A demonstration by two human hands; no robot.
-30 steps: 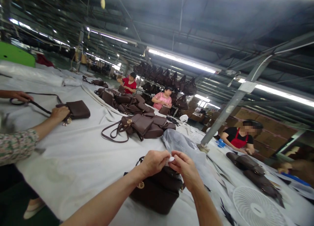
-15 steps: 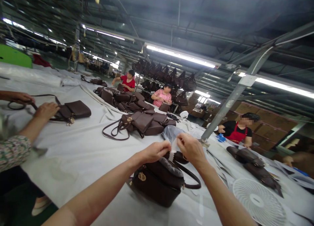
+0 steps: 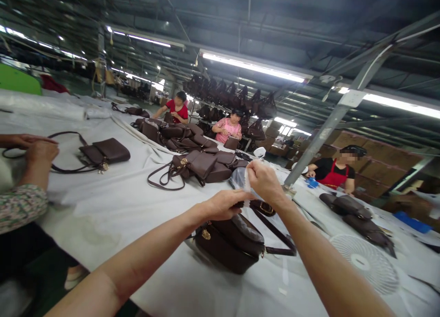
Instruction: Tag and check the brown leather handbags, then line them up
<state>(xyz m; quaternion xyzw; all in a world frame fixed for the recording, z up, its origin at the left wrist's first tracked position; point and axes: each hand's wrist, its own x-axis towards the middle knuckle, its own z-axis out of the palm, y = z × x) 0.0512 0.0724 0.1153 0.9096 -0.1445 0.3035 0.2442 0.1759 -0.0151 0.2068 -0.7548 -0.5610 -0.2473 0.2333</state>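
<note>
Under long ceiling lights [image 3: 252, 65], a white-covered bench [image 3: 103, 216] carries a heap of brown bags [image 3: 206, 165] around its middle. Toward its near edge sits a dark brown bag [image 3: 230, 255]. Above that bag, the right hand [image 3: 263, 180] pinches a white strip [image 3: 246, 181] between its fingers. The left hand [image 3: 223, 204] meets the strip's lower end; I cannot tell what its fingers grip.

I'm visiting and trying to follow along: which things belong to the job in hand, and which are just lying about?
In the job:
- white strip at the right hand and left hand
- brown bag below, with its strap

Apparently just lying about:
- heaped bags behind
- round white grille
- plastic roll
</note>
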